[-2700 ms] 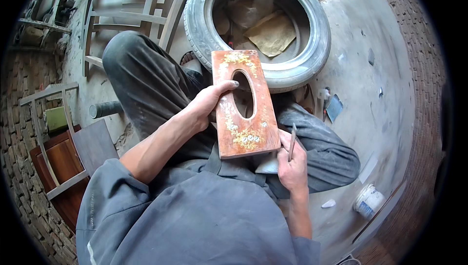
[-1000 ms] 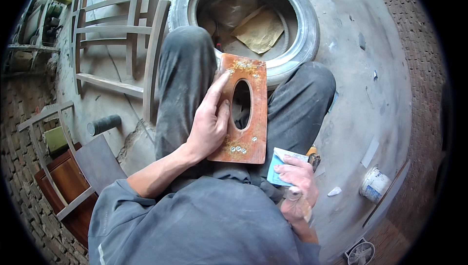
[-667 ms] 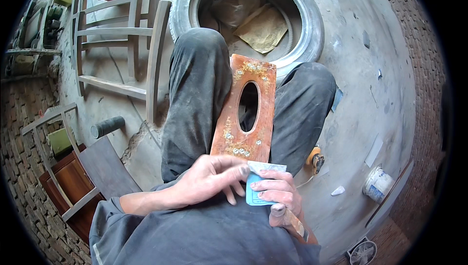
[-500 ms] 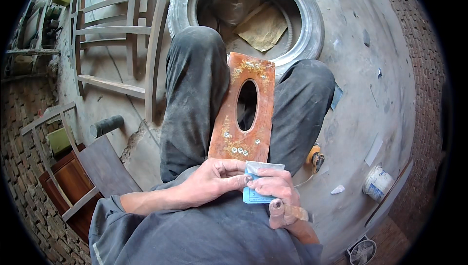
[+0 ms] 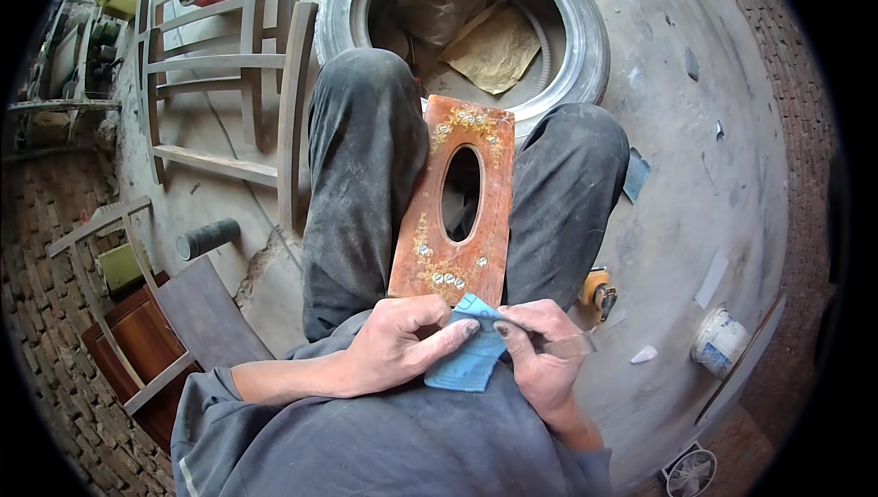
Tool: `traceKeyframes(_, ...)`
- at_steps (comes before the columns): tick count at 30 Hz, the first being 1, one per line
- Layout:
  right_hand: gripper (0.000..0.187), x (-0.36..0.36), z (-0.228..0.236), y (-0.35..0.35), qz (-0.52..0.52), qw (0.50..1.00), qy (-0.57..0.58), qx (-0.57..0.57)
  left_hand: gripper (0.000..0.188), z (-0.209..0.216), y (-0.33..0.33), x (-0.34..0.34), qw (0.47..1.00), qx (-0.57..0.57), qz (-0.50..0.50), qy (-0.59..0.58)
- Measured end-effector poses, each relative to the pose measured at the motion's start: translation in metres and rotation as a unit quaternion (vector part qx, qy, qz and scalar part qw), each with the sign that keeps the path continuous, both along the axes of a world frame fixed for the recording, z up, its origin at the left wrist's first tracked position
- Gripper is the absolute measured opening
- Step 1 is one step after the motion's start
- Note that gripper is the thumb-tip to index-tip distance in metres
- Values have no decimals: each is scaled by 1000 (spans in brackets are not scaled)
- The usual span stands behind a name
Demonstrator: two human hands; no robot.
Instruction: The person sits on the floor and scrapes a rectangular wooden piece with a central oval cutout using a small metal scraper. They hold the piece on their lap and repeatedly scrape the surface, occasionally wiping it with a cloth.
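A folded piece of blue sandpaper [image 5: 466,360] is pinched between my two hands, low in front of my lap. My left hand [image 5: 407,342] grips its left edge with thumb and fingers. The fingers of my right hand [image 5: 549,342] close on its upper right corner. Just beyond the hands, a reddish-brown wooden tissue box [image 5: 412,259] is propped between my knees. Its upper face has an oval opening, gold floral patterns and small pale inlays. Neither hand grips the box; whether the left fingertips touch its near end is hidden.
Beyond my knees lies a large tire [image 5: 585,58] with crumpled sheets inside. Wooden chair frames [image 5: 293,122] stand at left, near a dark cylinder [image 5: 208,237]. To the right are a yellow power tool [image 5: 599,294], a white bucket [image 5: 721,343] and a blue scrap [image 5: 636,175].
The sandpaper has been turned and now slants, its blue side showing where a greyish flap was visible before. My right hand has opened outward and shifted its pinch to the corner.
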State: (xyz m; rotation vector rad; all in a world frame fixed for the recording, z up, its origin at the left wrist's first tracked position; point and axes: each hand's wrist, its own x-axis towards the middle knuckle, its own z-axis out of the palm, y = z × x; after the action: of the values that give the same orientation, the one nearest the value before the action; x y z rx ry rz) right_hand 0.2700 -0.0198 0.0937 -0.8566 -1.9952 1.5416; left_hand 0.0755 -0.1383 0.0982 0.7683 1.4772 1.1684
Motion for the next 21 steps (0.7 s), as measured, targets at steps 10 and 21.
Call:
traceKeyframes(10, 24, -27, 2, 24, -13, 975, 26, 220, 59, 24, 14, -42, 982, -19, -6, -189)
traceKeyframes(21, 17, -27, 2, 8, 76, 997, -22, -13, 49, 0, 3, -40, 967, 74, -39, -239)
